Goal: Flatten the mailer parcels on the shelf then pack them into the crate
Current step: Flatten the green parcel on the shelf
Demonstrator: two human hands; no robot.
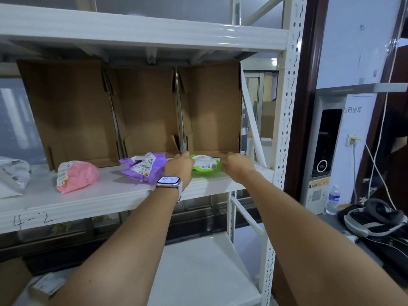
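Note:
A green mailer parcel (206,166) with a white label lies on the white shelf (106,195), near its right end. My left hand (180,165), with a watch on its wrist, grips the parcel's left edge. My right hand (235,165) grips its right edge. To the left lie a purple mailer (144,166), a pink mailer (77,176) and, at the frame's left edge, a grey-white mailer (13,175). No crate shows in view.
Three open cardboard bins (150,111) stand at the back of the shelf. A perforated white upright (284,107) bounds the shelf on the right. Beyond it are a scanner kiosk (324,146), a water bottle (333,199) and a headset (373,219). A lower white shelf (198,272) lies below.

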